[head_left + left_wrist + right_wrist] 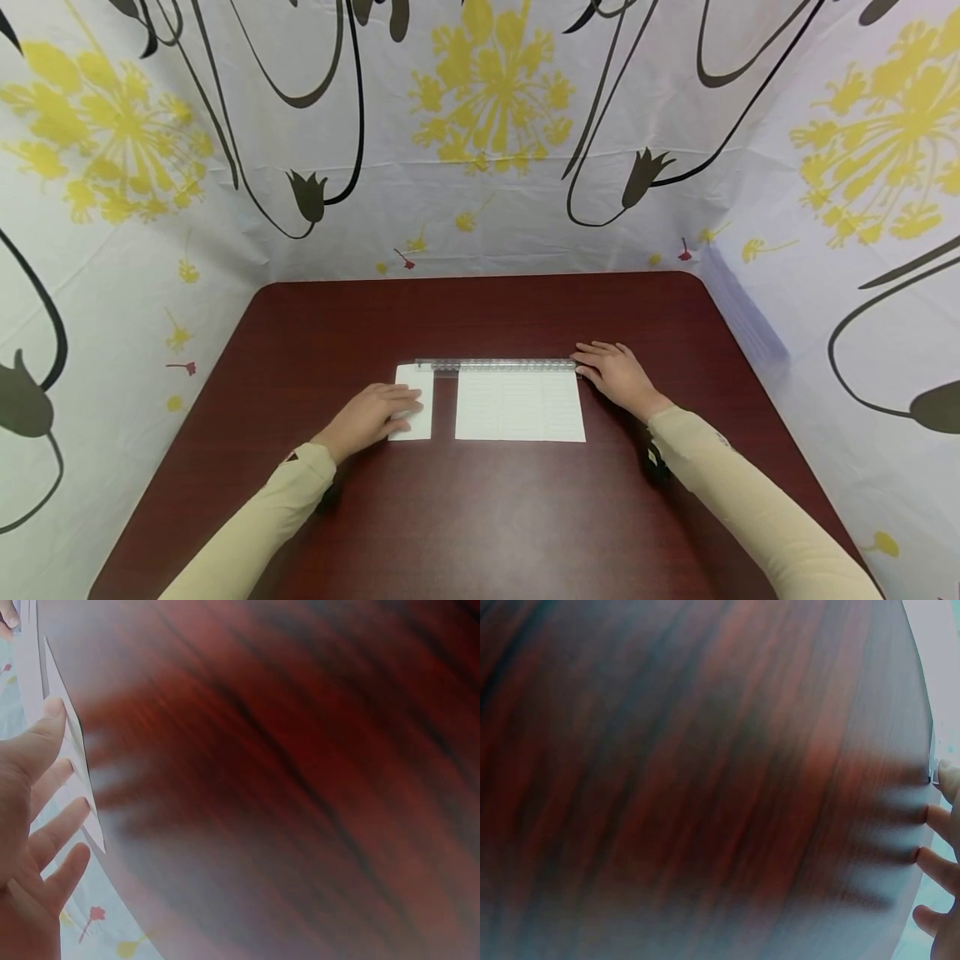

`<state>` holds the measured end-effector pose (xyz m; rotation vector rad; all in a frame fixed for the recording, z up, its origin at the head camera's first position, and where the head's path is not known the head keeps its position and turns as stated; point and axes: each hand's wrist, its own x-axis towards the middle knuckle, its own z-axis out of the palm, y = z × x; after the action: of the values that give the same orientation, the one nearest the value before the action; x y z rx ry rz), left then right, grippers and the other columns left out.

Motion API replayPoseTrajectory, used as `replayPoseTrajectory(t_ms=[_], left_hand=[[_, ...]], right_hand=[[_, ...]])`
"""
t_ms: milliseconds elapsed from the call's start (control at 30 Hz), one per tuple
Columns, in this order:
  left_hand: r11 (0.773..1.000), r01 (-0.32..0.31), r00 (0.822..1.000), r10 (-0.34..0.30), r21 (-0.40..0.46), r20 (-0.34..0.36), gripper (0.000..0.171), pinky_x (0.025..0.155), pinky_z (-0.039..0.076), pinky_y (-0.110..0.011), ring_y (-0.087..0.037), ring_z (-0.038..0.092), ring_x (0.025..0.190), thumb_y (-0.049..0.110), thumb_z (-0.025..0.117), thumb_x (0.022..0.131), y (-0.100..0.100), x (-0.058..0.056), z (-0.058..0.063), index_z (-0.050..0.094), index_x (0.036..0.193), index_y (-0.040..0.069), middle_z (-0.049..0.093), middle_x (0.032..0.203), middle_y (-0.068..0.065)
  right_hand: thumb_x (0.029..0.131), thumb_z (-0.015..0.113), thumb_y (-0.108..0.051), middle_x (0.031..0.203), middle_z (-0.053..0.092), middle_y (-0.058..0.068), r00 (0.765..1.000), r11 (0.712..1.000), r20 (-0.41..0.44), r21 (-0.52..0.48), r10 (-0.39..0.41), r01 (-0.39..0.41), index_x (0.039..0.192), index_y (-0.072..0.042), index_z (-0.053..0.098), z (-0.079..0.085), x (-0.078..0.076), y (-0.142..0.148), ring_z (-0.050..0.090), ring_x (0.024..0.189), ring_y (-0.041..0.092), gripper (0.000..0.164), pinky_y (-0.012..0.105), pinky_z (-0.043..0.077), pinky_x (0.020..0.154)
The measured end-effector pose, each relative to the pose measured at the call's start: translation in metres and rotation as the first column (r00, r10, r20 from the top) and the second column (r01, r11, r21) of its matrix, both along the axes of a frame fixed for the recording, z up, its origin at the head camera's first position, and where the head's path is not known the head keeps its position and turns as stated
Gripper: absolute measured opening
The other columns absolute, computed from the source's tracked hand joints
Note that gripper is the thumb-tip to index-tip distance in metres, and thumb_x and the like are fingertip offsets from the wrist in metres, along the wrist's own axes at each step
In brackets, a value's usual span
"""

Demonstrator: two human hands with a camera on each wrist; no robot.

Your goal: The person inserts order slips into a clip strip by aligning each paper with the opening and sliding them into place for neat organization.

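A narrow piece of white paper [422, 379] lies flat on the table, and my left hand [377, 414] rests on it with spread fingers. Thumb and fingertips of that hand [41, 802] touch the paper [79, 746] in the left wrist view. To its right, past a gap of bare tabletop, lies a wider white sheet [519, 408] with faint printed lines. A clear ruler [510, 365] runs along the far edges of both papers. My right hand [617, 375] is at the ruler's right end, fingertips touching there, its other fingers extended onto the tabletop.
The dark reddish wooden table [480, 517] has rounded far corners. White cloth [495, 225] with yellow and dark plant prints hangs behind it and at both sides. A dark device [656, 458] sits under the right wrist.
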<state>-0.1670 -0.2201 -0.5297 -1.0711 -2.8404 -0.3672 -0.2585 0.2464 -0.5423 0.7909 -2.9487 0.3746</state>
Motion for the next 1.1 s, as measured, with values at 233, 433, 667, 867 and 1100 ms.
replayPoseTrajectory(t_ms=[233, 433, 667, 867, 1100], left_hand=[[1.000, -0.001, 1.000, 0.001, -0.008, 0.000, 0.034, 0.109, 0.047, -0.046, -0.026, 0.058, 0.131, 0.026, 0.071, 0.091, 0.002, -0.001, -0.001, 0.070, 0.124, 0.017, 0.064, 0.137, -0.002], [1.000, 0.011, 1.000, -0.011, -0.001, -0.008, 0.035, 0.107, 0.048, -0.047, -0.027, 0.059, 0.130, 0.025, 0.072, 0.089, 0.006, -0.001, 0.000, 0.070, 0.123, 0.016, 0.065, 0.137, -0.003], [1.000, 0.031, 0.999, -0.031, -0.001, -0.025, 0.036, 0.106, 0.048, -0.048, -0.029, 0.060, 0.129, 0.023, 0.074, 0.087, 0.009, -0.002, 0.002, 0.070, 0.123, 0.015, 0.065, 0.136, -0.006], [0.999, 0.033, 0.999, -0.033, 0.002, -0.019, 0.036, 0.106, 0.048, -0.048, -0.030, 0.059, 0.129, 0.023, 0.074, 0.088, 0.010, -0.002, 0.003, 0.070, 0.123, 0.015, 0.065, 0.137, -0.005], [1.000, 0.026, 1.000, -0.026, -0.008, -0.011, 0.036, 0.107, 0.047, -0.047, -0.028, 0.059, 0.130, 0.024, 0.073, 0.089, 0.012, -0.001, 0.003, 0.070, 0.123, 0.016, 0.064, 0.137, -0.004]], right_hand=[[0.100, 0.058, -0.031, 0.148, 0.053, 0.011, 1.000, 1.000, 0.012, -0.003, -0.004, 0.004, 0.138, -0.015, 0.059, -0.002, 0.000, 0.000, 0.047, 0.139, 0.038, 0.042, 0.066, 0.029, 0.115], [0.099, 0.058, -0.031, 0.148, 0.054, 0.011, 1.000, 1.000, 0.010, -0.006, -0.005, 0.005, 0.138, -0.015, 0.060, -0.002, 0.000, -0.001, 0.047, 0.138, 0.038, 0.042, 0.066, 0.029, 0.115], [0.099, 0.058, -0.031, 0.148, 0.054, 0.011, 1.000, 1.000, 0.009, -0.001, -0.005, 0.005, 0.138, -0.015, 0.059, -0.001, 0.000, -0.001, 0.047, 0.138, 0.038, 0.042, 0.065, 0.029, 0.115], [0.100, 0.058, -0.032, 0.148, 0.054, 0.012, 1.000, 1.000, 0.010, -0.001, -0.001, 0.001, 0.138, -0.014, 0.059, -0.001, -0.001, 0.000, 0.047, 0.138, 0.038, 0.042, 0.065, 0.030, 0.114], [0.100, 0.058, -0.032, 0.148, 0.053, 0.011, 1.000, 1.000, 0.017, 0.004, -0.009, 0.009, 0.139, -0.014, 0.059, -0.001, 0.000, 0.000, 0.047, 0.139, 0.038, 0.043, 0.065, 0.029, 0.115]])
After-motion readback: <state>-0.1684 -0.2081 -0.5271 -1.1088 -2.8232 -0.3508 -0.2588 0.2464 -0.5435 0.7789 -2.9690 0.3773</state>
